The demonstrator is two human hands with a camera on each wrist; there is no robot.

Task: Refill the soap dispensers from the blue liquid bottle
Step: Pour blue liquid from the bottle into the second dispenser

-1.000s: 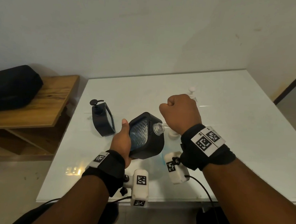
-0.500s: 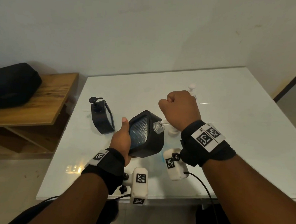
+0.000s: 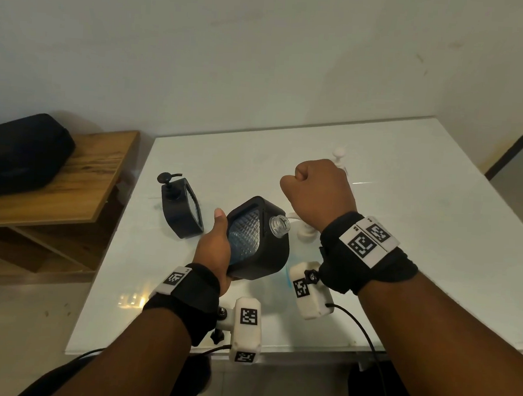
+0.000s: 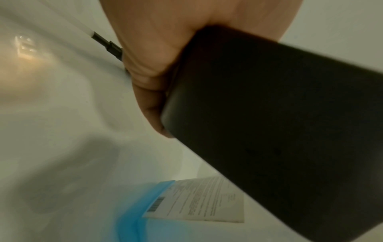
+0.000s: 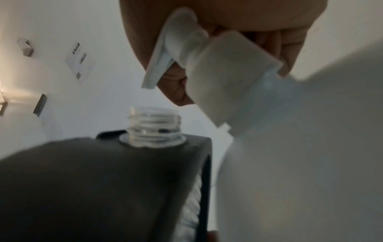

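Note:
My left hand (image 3: pixel 214 247) grips a black soap dispenser (image 3: pixel 260 243) and tilts it right, above the white table. Its clear threaded neck (image 3: pixel 279 226) is uncapped; the neck (image 5: pixel 153 127) stands just below a white pump nozzle (image 5: pixel 159 54). My right hand (image 3: pixel 315 192) is a fist curled round the white pump head (image 5: pixel 223 68) of the blue liquid bottle (image 4: pixel 145 212), which stands under my right wrist. Only its collar (image 3: pixel 306 234) shows in the head view. A second black dispenser (image 3: pixel 181 211) with its pump fitted stands to the left.
A loose white pump (image 3: pixel 338 155) with a clear tube lies on the table (image 3: pixel 420 238) behind my right hand. A wooden shelf (image 3: pixel 55 191) with a black bag (image 3: pixel 17 158) sits left of the table. A wall closes the far side.
My right fist has risen slightly on the pump head. The tilted dispenser and my left hand have barely moved.

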